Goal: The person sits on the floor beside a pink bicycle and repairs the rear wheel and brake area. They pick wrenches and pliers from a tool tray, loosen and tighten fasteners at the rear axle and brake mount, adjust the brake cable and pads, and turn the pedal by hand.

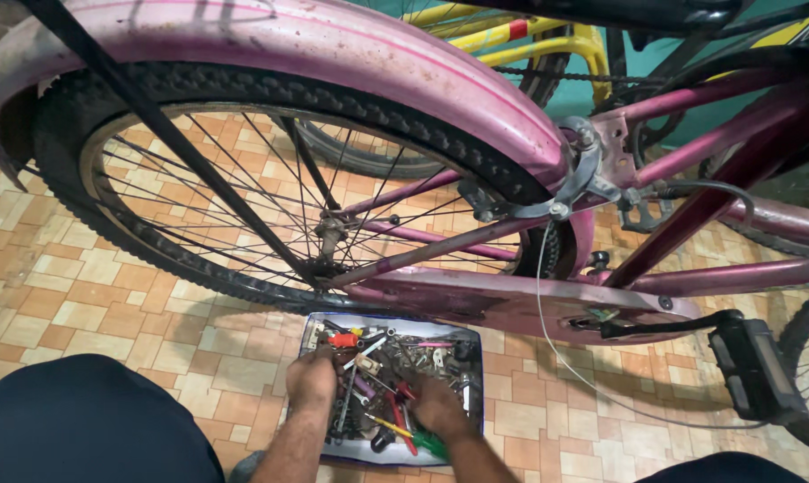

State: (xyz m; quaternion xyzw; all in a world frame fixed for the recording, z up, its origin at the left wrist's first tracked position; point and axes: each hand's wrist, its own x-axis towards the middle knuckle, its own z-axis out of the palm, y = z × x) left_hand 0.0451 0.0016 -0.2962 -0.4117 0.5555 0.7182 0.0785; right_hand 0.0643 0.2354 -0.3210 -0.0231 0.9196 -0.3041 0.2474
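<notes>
Pink bike (512,295) stands just beyond both hands, rear wheel (243,179) above-left of them. Under the hands: tool tray (319,326) on tiled floor (109,304), full of mixed tools (404,358). Left hand (312,377) & right hand (440,410) dig in the pile, fingers curled; can't tell what either grips.

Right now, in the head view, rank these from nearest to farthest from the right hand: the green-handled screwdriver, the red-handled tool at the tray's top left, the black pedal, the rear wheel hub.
1. Green-handled screwdriver, just below the right hand.
2. Red-handled tool, across the tray, upper left.
3. Rear wheel hub, above the tray.
4. Black pedal, far right.
</notes>
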